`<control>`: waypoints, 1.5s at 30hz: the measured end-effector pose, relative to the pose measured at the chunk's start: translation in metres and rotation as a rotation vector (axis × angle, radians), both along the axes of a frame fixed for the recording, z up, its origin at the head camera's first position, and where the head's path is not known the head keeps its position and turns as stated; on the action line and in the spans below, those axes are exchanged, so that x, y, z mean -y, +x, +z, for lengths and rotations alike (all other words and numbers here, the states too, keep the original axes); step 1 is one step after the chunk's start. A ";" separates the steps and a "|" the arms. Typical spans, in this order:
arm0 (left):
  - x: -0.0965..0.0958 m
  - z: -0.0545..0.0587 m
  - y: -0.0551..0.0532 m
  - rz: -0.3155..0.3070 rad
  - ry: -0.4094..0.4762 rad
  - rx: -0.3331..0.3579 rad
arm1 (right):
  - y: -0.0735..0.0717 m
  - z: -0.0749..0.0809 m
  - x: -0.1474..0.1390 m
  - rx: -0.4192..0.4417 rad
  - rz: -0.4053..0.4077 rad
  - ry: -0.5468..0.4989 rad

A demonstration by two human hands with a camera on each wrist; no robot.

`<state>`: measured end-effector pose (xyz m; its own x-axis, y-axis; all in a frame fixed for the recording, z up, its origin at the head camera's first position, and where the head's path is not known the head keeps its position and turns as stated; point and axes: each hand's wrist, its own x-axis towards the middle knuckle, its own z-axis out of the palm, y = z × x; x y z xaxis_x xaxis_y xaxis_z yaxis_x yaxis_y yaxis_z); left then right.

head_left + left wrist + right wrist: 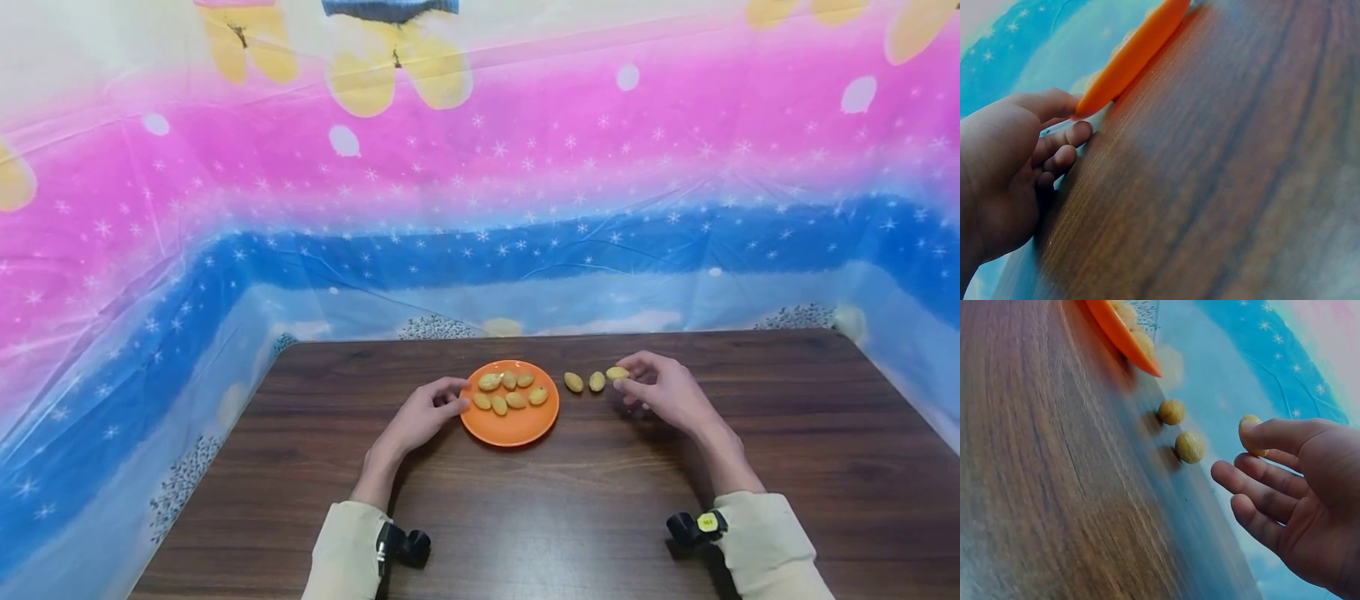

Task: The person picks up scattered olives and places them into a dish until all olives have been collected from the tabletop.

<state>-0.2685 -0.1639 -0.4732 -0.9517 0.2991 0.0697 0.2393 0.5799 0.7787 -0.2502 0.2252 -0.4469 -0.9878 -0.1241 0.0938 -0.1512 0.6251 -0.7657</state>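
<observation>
An orange plate (510,429) holds several small, oval, yellow fruits (515,400). At its left rim is my left hand (420,417), thumb and forefinger spread and touching the edge. The left wrist view shows the other fingers loosely bent below the plate's rim (1129,59). To the right of the plate, my right hand (667,392) pinches one yellow fruit (617,372) between thumb and forefinger. The right wrist view has this fruit (1250,434) raised at the thumb tip, other fingers spread. Two more fruits, one (573,382) nearer the plate and one (597,382) nearer my hand, lie on the table.
The dark wooden table (525,517) has its far edge just beyond the plate. Behind it hangs a pink and blue patterned cloth (480,183), which also runs along the left side. A small black camera (697,527) sits on my right wrist.
</observation>
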 end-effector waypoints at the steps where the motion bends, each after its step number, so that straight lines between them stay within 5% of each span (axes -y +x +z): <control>1: 0.000 0.000 0.000 0.000 0.000 -0.002 | 0.000 0.000 0.001 0.001 0.001 0.002; 45: 0.000 0.000 0.001 -0.005 0.006 0.004 | 0.003 0.013 0.071 -0.094 0.198 0.129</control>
